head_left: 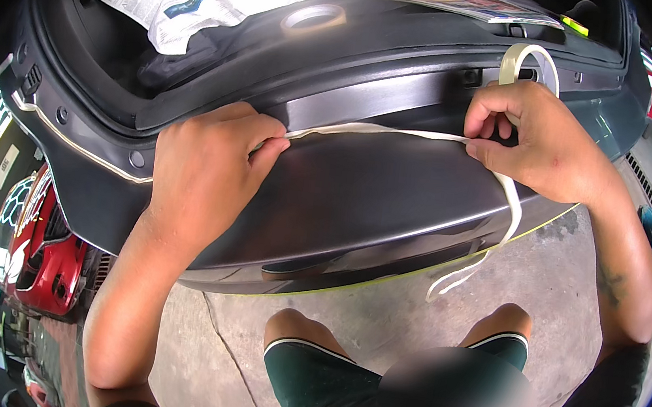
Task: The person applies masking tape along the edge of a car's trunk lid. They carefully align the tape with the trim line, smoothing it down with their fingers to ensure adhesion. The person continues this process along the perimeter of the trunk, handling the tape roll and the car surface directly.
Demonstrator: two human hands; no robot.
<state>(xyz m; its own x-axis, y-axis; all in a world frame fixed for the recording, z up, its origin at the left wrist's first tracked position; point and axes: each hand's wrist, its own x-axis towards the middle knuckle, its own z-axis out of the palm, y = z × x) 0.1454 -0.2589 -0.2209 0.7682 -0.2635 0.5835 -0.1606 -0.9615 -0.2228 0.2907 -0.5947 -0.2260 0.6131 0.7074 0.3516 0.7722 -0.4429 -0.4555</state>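
The left hand [207, 163] pinched one end of a pale tape strip [381, 131] against the dark car panel [358, 199]; its fingertips were curled under, hidden. At three o'clock, the right hand [535, 138] closed on the strip's other end, half covering a tape roll [530, 64]. The loose tail dangled toward five o'clock.

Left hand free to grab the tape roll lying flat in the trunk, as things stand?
Probably not right away. The left hand is pinching the tape strip against the bumper. The way up to the flat tape roll looks unobstructed, but the hand would have to let go first.
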